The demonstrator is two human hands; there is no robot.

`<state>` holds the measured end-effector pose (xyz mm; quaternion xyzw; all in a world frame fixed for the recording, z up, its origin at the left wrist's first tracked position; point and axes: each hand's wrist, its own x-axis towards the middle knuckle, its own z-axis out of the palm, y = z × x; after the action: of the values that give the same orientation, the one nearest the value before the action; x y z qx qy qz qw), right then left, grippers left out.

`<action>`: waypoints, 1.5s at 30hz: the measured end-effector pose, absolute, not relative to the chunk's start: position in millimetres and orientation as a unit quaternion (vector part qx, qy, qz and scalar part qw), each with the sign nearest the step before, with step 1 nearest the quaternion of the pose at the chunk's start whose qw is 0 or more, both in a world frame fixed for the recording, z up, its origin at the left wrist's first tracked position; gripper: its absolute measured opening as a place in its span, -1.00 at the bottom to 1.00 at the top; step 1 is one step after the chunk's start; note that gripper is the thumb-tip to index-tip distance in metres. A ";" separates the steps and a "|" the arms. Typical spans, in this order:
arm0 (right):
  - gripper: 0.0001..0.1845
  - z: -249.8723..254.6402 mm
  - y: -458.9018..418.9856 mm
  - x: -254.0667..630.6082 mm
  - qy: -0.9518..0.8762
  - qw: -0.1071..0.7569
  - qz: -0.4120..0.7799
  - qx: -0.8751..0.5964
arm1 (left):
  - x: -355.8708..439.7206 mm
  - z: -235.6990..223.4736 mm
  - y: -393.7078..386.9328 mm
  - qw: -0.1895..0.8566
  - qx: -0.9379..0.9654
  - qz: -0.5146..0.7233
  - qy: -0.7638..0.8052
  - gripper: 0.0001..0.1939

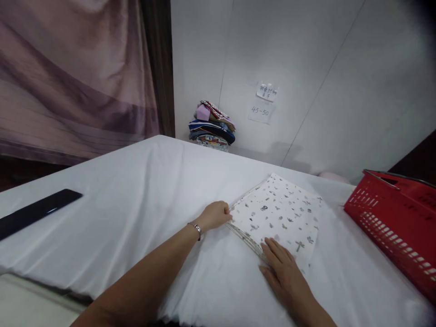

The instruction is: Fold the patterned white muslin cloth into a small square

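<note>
Head view: left fingers are pinching white printed folded cloth, apparently aligning layers beneath flat, empty right fingers; next move is probably requiring smoothing.

Here I have both arms out in view, the left one the longer. My left forearm slants from the near left up toward the middle, bare, the wrist nearly straight, and the left hand is curled in, fingertips bunched in a pinch at its right end. Over on the near right, the right hand lies palm down and spread flat, fingers pointing far and left, thumb held apart on the near side, only a short stretch of forearm showing behind it.
</note>
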<state>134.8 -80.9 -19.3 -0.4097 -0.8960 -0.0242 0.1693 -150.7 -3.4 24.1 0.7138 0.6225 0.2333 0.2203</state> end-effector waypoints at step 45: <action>-0.74 34.3 133.8 71.6 -0.911 0.075 0.060 -0.401 | -141.5 15.4 -8.6 0.196 0.700 0.244 0.642 -0.85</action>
<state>71.6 133.8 34.3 -0.4014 -0.9109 0.0599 0.0750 -141.5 -8.6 15.4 0.6995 0.6423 0.2440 0.1964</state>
